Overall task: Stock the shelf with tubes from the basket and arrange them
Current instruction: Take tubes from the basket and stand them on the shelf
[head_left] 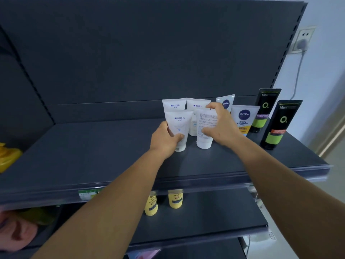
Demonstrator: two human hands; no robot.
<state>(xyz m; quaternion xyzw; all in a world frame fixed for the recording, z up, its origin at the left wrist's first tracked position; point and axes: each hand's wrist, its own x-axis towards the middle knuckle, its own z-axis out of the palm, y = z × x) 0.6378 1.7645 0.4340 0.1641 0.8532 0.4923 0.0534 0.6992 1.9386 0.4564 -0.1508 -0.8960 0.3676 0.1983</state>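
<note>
On the dark shelf (93, 156) stand several white tubes, cap down. My left hand (165, 140) grips the front left white tube (179, 124), thumb across its lower front. My right hand (221, 126) holds the front right white tube (206, 128), whose printed back faces me, with fingers over its top and thumb on its face. Two more white tubes (174, 104) stand behind them. To the right are two Nivea tubes (243, 118) and two black tubes (280, 124) with green bands. The basket is out of view.
The shelf's left and front parts are bare, with a yellow object (7, 157) at the far left edge. Yellow bottles (175, 200) stand on the lower shelf. A wall socket (302, 41) with a cable is at the right.
</note>
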